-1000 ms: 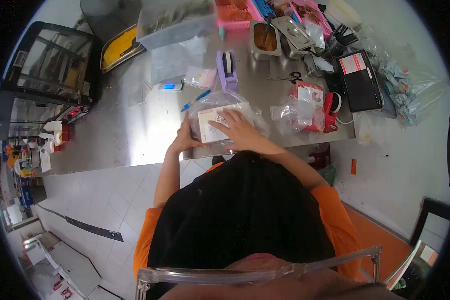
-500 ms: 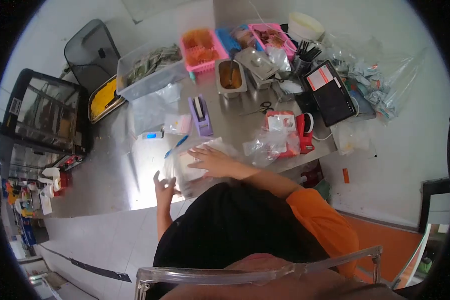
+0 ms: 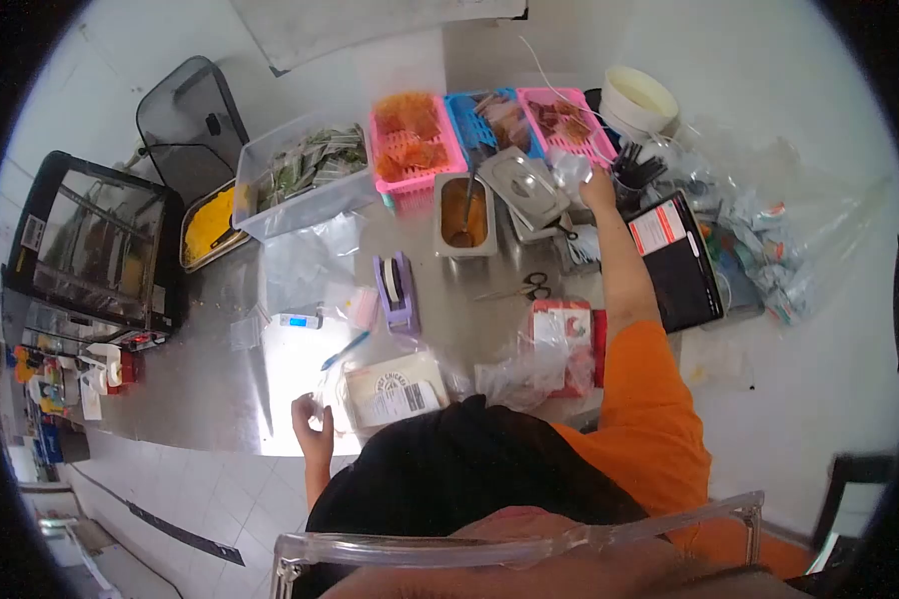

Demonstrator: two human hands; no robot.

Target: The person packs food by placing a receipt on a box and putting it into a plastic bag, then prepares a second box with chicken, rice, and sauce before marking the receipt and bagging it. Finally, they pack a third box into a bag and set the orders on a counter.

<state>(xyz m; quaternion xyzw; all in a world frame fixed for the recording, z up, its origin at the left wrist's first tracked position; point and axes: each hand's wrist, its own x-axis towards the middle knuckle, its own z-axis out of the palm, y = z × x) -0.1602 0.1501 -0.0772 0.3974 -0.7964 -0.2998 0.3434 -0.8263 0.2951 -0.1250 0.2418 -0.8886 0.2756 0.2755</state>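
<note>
My left hand (image 3: 313, 424) is at the table's front edge, its fingers curled on the side of a clear plastic bag (image 3: 334, 401). In the bag, or on it, lies a flat pale takeaway box (image 3: 395, 387) with printed lettering and a white label. My right hand (image 3: 599, 192) is stretched far across the table. Its fingers close on the edge of a crumpled clear plastic packet (image 3: 569, 172), beside the metal lid (image 3: 525, 188) and the dark cutlery or straws in a holder (image 3: 637, 170). The fingertips are small and partly hidden.
A purple tape dispenser (image 3: 398, 295), blue pen (image 3: 346, 349), small scale (image 3: 299, 320) and scissors (image 3: 535, 288) lie nearby. Behind stand a sauce pan with ladle (image 3: 464, 215), pink basket (image 3: 418, 172) and plastic tub (image 3: 305, 180). A tablet (image 3: 674, 262) stands at right.
My right hand has left the bagged box and reached forward and right to the clear packet. The box's printed top now shows. My left hand stays near the bag; the view has shifted.
</note>
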